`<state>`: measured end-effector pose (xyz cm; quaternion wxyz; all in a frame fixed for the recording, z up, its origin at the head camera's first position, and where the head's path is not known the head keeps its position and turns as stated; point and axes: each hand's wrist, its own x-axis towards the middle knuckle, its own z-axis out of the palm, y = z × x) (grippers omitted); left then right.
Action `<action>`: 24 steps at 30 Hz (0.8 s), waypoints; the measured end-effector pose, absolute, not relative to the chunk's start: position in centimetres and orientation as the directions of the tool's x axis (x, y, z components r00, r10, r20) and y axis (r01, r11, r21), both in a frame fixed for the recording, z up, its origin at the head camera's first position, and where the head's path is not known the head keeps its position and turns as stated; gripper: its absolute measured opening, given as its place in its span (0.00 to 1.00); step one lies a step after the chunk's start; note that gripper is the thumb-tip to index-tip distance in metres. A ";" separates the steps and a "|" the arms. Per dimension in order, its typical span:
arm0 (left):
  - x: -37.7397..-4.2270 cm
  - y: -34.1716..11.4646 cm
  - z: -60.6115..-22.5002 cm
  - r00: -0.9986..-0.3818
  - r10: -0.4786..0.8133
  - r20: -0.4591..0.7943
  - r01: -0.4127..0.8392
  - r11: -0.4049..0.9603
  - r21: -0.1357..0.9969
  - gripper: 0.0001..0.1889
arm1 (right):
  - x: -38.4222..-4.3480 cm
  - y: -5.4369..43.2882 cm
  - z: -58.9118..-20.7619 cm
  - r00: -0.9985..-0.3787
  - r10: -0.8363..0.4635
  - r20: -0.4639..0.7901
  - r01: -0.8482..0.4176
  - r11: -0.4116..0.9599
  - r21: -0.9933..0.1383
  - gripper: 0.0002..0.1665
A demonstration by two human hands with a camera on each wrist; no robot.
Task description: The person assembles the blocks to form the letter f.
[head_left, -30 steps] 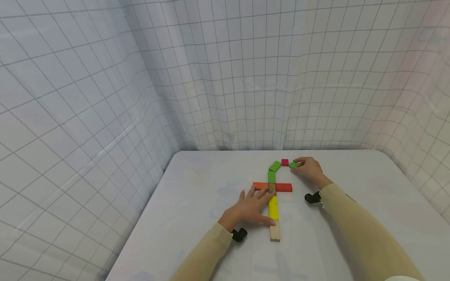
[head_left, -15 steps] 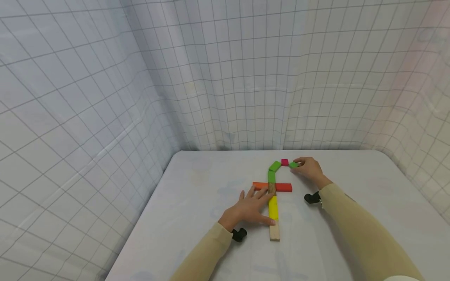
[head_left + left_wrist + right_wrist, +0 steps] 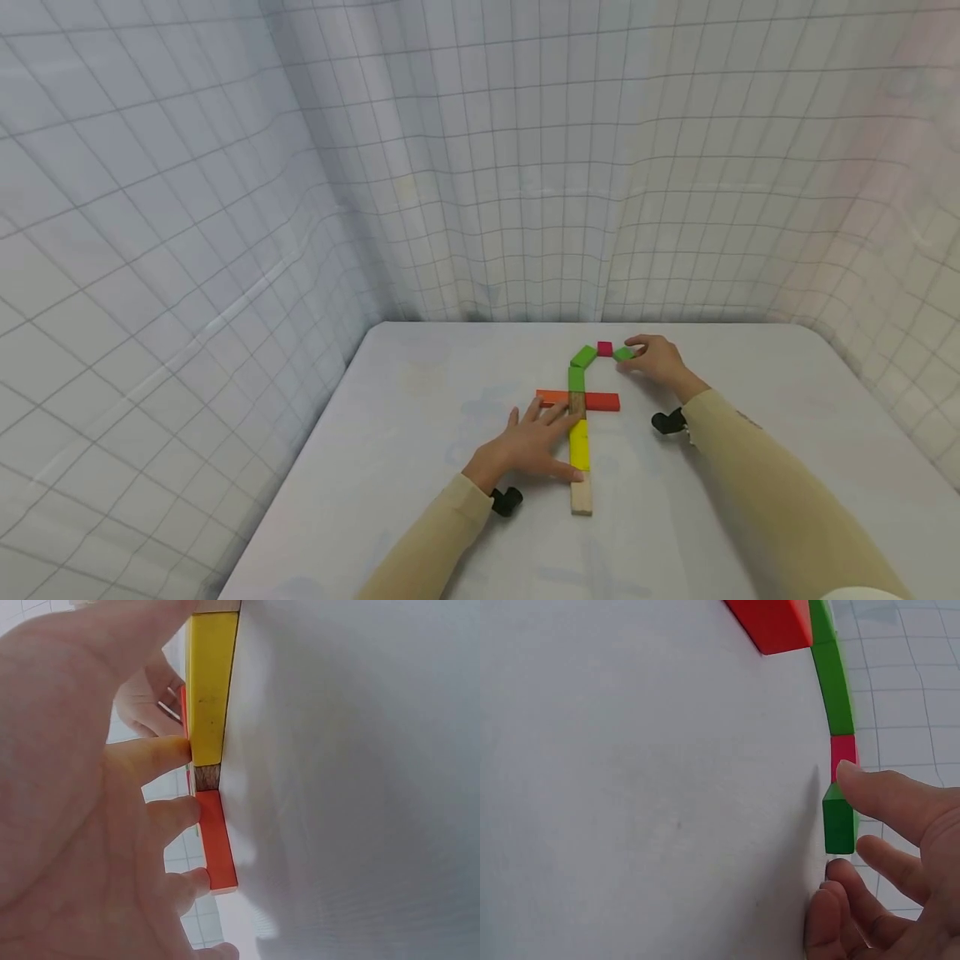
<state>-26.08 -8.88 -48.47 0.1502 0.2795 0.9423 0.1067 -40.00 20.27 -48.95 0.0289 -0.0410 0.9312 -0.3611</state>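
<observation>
In the head view, flat wooden blocks form a cross with a curved top. The upright has a plain wood block [image 3: 581, 498], a yellow block [image 3: 580, 450], a brown block [image 3: 577, 404] and a green block [image 3: 576, 379]. An orange block [image 3: 552, 394] and a red block [image 3: 602, 402] make the arms. A slanted green block [image 3: 583, 357] and a pink block [image 3: 604, 348] curve rightward. My left hand [image 3: 528, 446] lies with fingers spread, fingertips touching blocks along the left side. My right hand [image 3: 660, 364] pinches a small green block [image 3: 838, 825] beside the pink one.
A white-covered table [image 3: 420, 467] carries the blocks. Its far edge meets a white curtain [image 3: 510, 208] with a grid pattern, which also hangs at both sides. Black wrist cameras [image 3: 507, 502] sit at both sleeves.
The head view has shifted slightly, so the blocks appear a little further left. Both hands keep nearly the same pose, the right one still pinching the green block.
</observation>
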 end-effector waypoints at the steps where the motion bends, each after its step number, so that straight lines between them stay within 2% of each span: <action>1: -26.1 -8.8 -48.5 -0.800 0.557 -0.225 0.492 0.822 0.286 0.53 | -40.0 20.4 -48.8 -0.994 -0.109 -0.028 -0.062 0.739 -0.671 0.38; 5: -26.0 -8.8 -48.4 -0.802 0.549 -0.234 0.486 0.829 0.277 0.53 | -39.7 21.0 -48.2 -0.988 -0.150 -0.037 -0.089 0.746 -0.660 0.40; 12: -25.7 -9.0 -48.4 -0.803 0.555 -0.218 0.495 0.824 0.274 0.52 | -38.3 22.4 -47.6 -0.984 -0.173 -0.035 -0.114 0.774 -0.623 0.36; 24: -25.8 -8.9 -48.3 -0.795 0.575 -0.190 0.516 0.807 0.287 0.51 | -34.1 24.8 -45.8 -0.973 -0.210 0.095 -0.226 0.787 -0.574 0.31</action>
